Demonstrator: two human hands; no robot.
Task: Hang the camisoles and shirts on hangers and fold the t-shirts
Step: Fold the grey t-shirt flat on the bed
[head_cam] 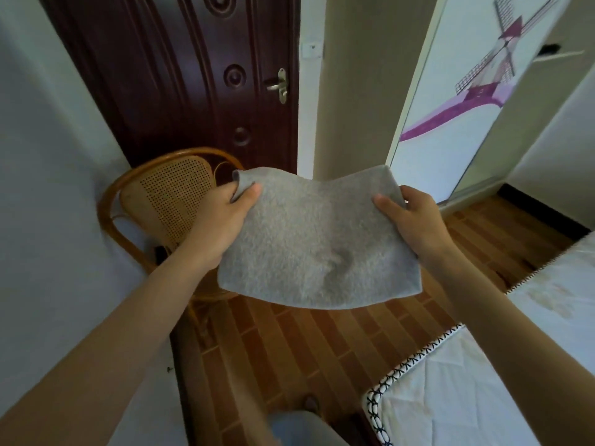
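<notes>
Head view: we hold a folded grey t-shirt (pixel 317 243) in mid-air above the wooden floor (pixel 309 342), left hand (pixel 222 217) and right hand (pixel 415 220) each pinching an upper corner, thumbs on top. We judge this fold nearly complete; setting it down remains. No hangers or other garments are visible. Bed (pixel 483 381) at right, rattan chair (pixel 167 188) behind.

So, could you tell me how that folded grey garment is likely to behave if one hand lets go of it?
The grey garment is probably floppy: it sags between the left hand and right hand. It is likely light, since thumb-and-finger pinches hold it up. Released on one side, it would probably droop and unfold.
</notes>
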